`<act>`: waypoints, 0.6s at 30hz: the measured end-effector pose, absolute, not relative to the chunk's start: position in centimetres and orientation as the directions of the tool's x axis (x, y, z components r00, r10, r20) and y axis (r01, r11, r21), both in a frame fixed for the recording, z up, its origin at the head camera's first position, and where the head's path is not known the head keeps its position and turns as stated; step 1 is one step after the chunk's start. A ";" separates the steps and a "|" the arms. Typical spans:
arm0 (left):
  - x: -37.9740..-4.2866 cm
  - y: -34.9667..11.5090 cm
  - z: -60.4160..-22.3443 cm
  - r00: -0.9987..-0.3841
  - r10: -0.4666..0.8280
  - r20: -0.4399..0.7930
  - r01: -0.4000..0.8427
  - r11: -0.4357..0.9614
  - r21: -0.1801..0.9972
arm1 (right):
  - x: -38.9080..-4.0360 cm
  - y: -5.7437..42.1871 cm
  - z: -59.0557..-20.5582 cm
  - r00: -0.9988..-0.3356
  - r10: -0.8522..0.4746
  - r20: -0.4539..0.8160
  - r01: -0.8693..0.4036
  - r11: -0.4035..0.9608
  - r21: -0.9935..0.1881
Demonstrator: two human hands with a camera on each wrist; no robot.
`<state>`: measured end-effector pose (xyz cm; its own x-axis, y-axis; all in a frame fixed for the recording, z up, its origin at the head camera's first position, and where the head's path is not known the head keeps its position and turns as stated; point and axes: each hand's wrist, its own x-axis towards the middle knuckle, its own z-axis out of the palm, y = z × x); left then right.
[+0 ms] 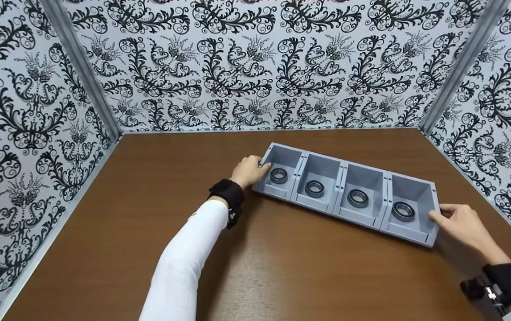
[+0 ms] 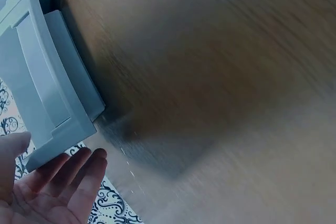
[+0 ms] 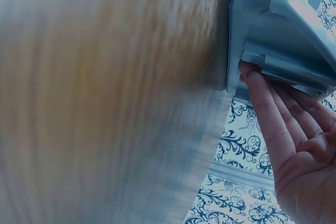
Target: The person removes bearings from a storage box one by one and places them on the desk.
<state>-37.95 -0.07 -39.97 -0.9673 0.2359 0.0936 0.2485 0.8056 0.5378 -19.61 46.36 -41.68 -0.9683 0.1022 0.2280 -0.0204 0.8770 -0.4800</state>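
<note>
A row of several joined grey plastic bins (image 1: 357, 218) slants across the table, its right end closer to me. Each compartment holds one dark-sealed metal ball bearing; the leftmost bearing (image 1: 272, 176) lies near my left thumb, and the rightmost bearing (image 1: 395, 212) near my right hand. My left hand (image 1: 247, 171) grips the left end, thumb over the wall and fingers outside. At the opposite end, my right hand (image 1: 462, 225) holds the end wall with its thumb over the rim. In the right wrist view, its fingers (image 3: 275, 124) reach under a ledge on the bin's outer side.
The brown wooden table (image 1: 148, 223) extends to the left and in front of the bins. Patterned white-and-black panels (image 1: 246, 67) enclose it at the back and both sides, with grey corner posts (image 1: 83, 67). Black camera straps (image 1: 228, 191) are on both wrists.
</note>
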 end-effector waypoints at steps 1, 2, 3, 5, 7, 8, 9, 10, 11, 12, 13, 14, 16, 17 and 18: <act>-37.9 0.0 -40.0 -0.969 0.228 0.095 0.243 0.807 0.538 | -19.6 46.4 -41.7 -0.968 0.103 0.228 -0.019 0.878 -0.479; -37.9 0.0 -39.9 -0.971 0.219 0.096 0.236 0.808 0.539 | -19.6 46.3 -41.7 -0.968 0.104 0.229 -0.018 0.878 -0.477; -37.9 0.1 -39.9 -0.973 0.211 0.097 0.229 0.809 0.541 | -19.7 46.3 -41.7 -0.967 0.105 0.231 -0.018 0.879 -0.476; -37.9 0.1 -39.9 -0.975 0.195 0.105 0.220 0.810 0.543 | -19.7 46.3 -41.6 -0.967 0.103 0.234 -0.022 0.880 -0.475; -37.9 0.2 -40.0 -0.977 0.183 0.111 0.214 0.810 0.546 | -19.7 46.3 -41.6 -0.964 0.100 0.245 -0.030 0.880 -0.475; -38.0 0.2 -40.0 -0.977 0.181 0.117 0.215 0.812 0.542 | -19.7 46.3 -41.6 -0.964 0.099 0.248 -0.033 0.878 -0.478; -38.0 0.2 -40.1 -0.976 0.180 0.123 0.218 0.814 0.538 | -19.7 46.2 -41.6 -0.964 0.098 0.249 -0.035 0.876 -0.481; -38.1 0.2 -40.2 -0.975 0.181 0.130 0.223 0.816 0.533 | -19.6 46.2 -41.6 -0.963 0.097 0.250 -0.037 0.875 -0.483; -38.1 0.2 -40.3 -0.974 0.183 0.136 0.227 0.817 0.530 | -19.6 46.2 -41.6 -0.963 0.097 0.251 -0.038 0.874 -0.485; -38.2 0.2 -40.4 -0.973 0.184 0.141 0.231 0.818 0.527 | -19.6 46.1 -41.6 -0.964 0.097 0.247 -0.038 0.871 -0.490; -38.2 0.2 -40.5 -0.972 0.184 0.147 0.234 0.820 0.522 | -19.6 46.1 -41.6 -0.965 0.098 0.242 -0.036 0.869 -0.494; -38.3 0.2 -40.6 -0.971 0.185 0.149 0.236 0.821 0.519 | -19.5 46.1 -41.6 -0.966 0.099 0.239 -0.034 0.867 -0.497; -38.3 0.2 -40.8 -0.973 0.175 0.148 0.227 0.820 0.526 | -19.5 46.1 -41.7 -0.967 0.099 0.235 -0.033 0.866 -0.498; -38.4 0.2 -40.9 -0.974 0.170 0.148 0.223 0.819 0.529 | -19.5 46.1 -41.7 -0.967 0.100 0.235 -0.032 0.866 -0.499; -38.4 0.2 -40.9 -0.975 0.164 0.147 0.218 0.818 0.532 | -19.5 46.0 -41.7 -0.967 0.101 0.235 -0.030 0.866 -0.499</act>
<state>-38.41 0.15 -40.92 -0.9755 0.1643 0.1466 0.2178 0.8184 0.5318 -19.47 46.05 -41.69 -0.9668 0.1012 0.2347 -0.0303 0.8663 -0.4986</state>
